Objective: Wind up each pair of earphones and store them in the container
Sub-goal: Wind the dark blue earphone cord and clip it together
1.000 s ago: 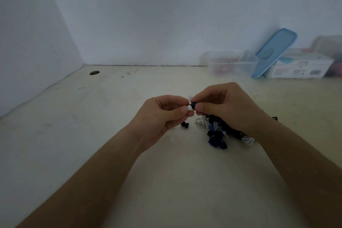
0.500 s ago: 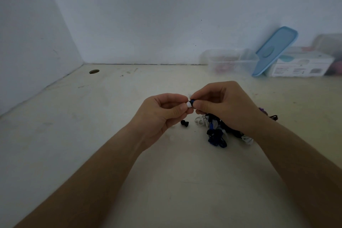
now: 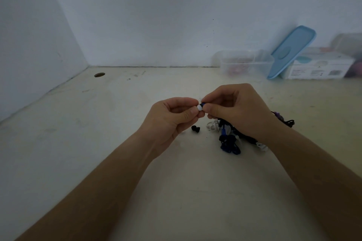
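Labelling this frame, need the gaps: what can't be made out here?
Head view only.
- Earbud: both hands' fingertips cover all but a white tip and a bit of blue.
- Earphone pile: right hand and wrist hide its far part; number of pairs unclear.
- Container: blurred; contents unreadable.
- Box: print too blurred to read.
- Right-edge items: cut off, blurred.
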`<state>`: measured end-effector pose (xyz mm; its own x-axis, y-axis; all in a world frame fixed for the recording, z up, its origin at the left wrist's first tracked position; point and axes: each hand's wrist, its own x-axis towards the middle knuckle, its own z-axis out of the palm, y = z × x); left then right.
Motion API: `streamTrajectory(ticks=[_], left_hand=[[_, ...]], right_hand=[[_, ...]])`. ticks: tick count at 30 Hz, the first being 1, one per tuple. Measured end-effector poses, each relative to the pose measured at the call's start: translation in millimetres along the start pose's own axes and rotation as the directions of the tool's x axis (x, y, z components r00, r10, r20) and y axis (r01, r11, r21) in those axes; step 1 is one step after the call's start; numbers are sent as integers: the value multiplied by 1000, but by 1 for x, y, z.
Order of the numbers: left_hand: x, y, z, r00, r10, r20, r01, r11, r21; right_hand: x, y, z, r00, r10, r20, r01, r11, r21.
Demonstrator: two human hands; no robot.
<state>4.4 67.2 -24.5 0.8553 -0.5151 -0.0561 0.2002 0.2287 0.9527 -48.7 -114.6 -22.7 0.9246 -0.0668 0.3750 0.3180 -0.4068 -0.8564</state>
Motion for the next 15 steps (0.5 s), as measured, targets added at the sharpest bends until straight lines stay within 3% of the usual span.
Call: streamTrajectory(ticks=[15], left_hand=[[2, -1, -2, 999, 29, 20, -29, 999, -14]], right_hand=[[-1, -2, 3, 999, -19, -35, 19, 1000, -12]])
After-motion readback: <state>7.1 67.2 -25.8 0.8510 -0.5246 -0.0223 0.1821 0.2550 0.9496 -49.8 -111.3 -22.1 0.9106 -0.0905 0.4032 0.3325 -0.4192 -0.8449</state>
